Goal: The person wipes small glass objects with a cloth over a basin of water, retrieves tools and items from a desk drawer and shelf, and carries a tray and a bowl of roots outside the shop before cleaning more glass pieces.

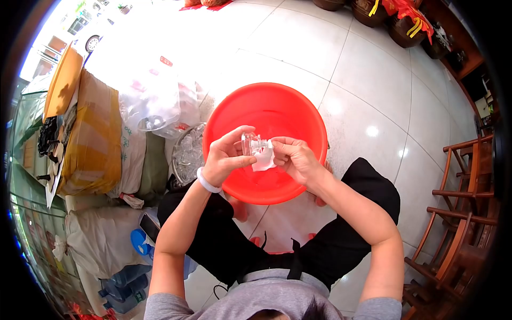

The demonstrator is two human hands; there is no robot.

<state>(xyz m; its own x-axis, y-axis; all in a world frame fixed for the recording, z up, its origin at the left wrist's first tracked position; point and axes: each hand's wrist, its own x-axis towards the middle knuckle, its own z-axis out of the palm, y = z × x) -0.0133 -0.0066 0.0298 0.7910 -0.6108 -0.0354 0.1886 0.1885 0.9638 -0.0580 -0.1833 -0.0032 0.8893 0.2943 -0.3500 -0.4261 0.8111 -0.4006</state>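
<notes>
My left hand (226, 154) is closed around a small clear glass bottle (249, 144), which lies on its side with its neck towards the right. At the bottle's mouth, my right hand (297, 159) pinches a thin white sheet (263, 161), cloth or paper, that hangs down below the neck. Whether part of the sheet is inside the neck I cannot tell. Both hands are over a large red plastic basin (266, 101) between my knees. To its left, a round container holds several clear glass pieces (189, 154).
Clear plastic bags (154, 101) and a taped cardboard box (93, 136) stand on the left, with plastic water bottles (125, 288) nearer me. Wooden chairs (453, 224) line the right side. Dark jars (402, 29) with red cloth stand at the far right on the tiled floor (368, 106).
</notes>
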